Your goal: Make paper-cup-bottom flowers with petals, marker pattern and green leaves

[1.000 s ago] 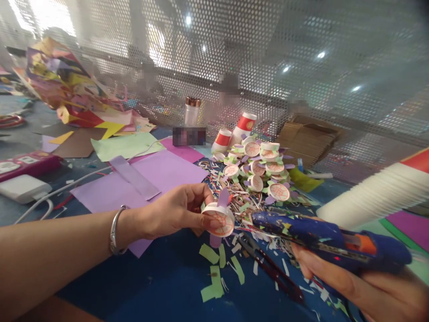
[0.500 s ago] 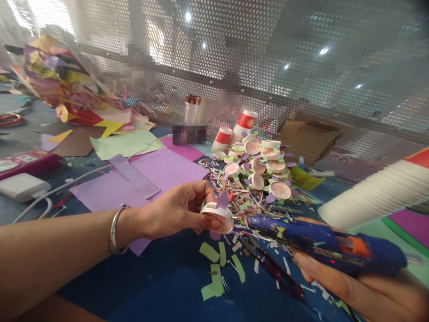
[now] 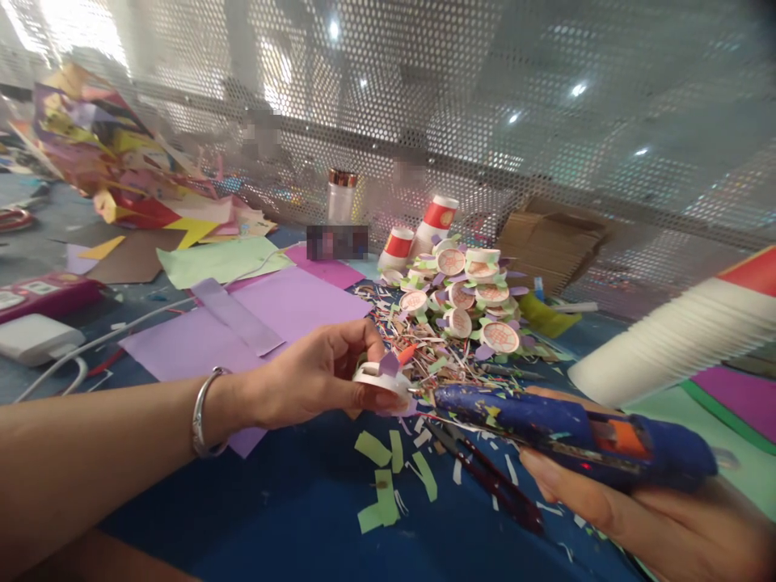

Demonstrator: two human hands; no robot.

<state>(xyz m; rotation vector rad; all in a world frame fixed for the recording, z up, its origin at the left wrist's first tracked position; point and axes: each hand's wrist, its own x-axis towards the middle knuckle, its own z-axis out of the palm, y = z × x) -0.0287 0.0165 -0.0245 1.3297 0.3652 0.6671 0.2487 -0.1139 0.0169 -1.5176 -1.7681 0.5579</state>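
My left hand (image 3: 321,376) pinches the tilted white disc (image 3: 381,377), and just right of it my right hand (image 3: 655,513) grips the blue glue gun (image 3: 539,416), long axis aimed leftward, tip right by the disc's rim, contact too fine to tell!

The left hand (image 3: 321,376) pinches a white disc (image 3: 386,381) — the right hand (image 3: 643,513) points a blue glue gun (image 3: 533,424) at it.

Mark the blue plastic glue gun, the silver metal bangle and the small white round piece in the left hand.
Blue plastic glue gun (image 3: 549,420): head view, side of its body.
Silver metal bangle (image 3: 198,414): head view, outer band.
Small white round piece (image 3: 393,388): head view, white rim.
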